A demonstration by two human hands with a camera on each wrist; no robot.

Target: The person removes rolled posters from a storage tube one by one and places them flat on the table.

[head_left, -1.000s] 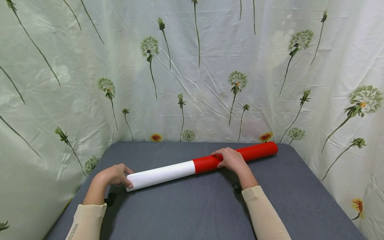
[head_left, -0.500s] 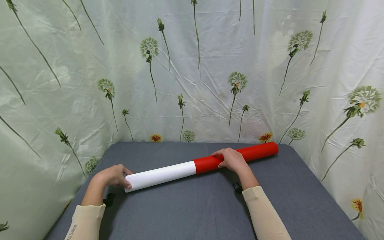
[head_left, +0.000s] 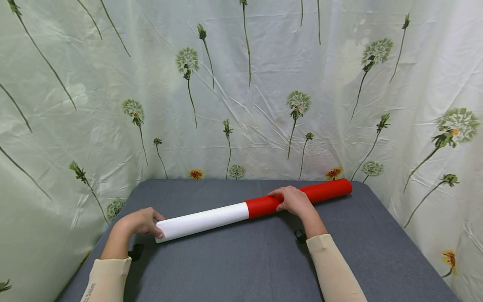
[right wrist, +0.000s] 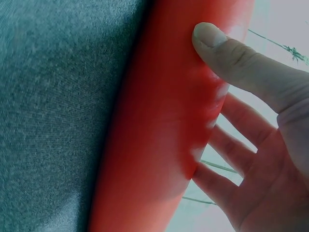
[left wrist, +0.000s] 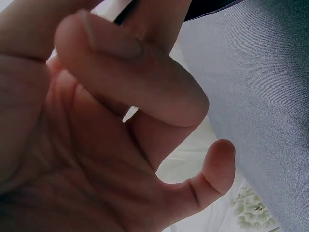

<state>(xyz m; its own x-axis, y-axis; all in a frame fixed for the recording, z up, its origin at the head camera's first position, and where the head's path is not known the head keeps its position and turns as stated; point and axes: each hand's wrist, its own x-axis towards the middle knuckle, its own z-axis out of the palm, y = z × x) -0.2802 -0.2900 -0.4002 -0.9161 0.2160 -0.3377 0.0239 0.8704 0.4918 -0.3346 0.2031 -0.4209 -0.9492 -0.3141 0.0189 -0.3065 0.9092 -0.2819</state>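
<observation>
A long white roll (head_left: 203, 220), like rolled paper, lies slantwise across the table in line with a red roll (head_left: 328, 191); the white one runs up to the red one's left edge. With thumb and fingers my left hand (head_left: 141, 220) pinches the white roll's left end. In the left wrist view, bent fingers (left wrist: 145, 92) cover the grip, so the roll is mostly hidden there. My right hand (head_left: 294, 202) holds the red roll from above. Up close in the right wrist view, the thumb (right wrist: 231, 55) lies on the near side of the red surface, with several fingers across the far side.
The grey cloth-covered table (head_left: 226, 268) extends in front of the rolls and to both sides. A pale curtain (head_left: 264, 105) with dandelion prints hangs behind the table and along its sides.
My left hand and the white end have shifted slightly left, while my right hand and the red roll have slid slightly right. A little more of the white roll shows between the hands.
</observation>
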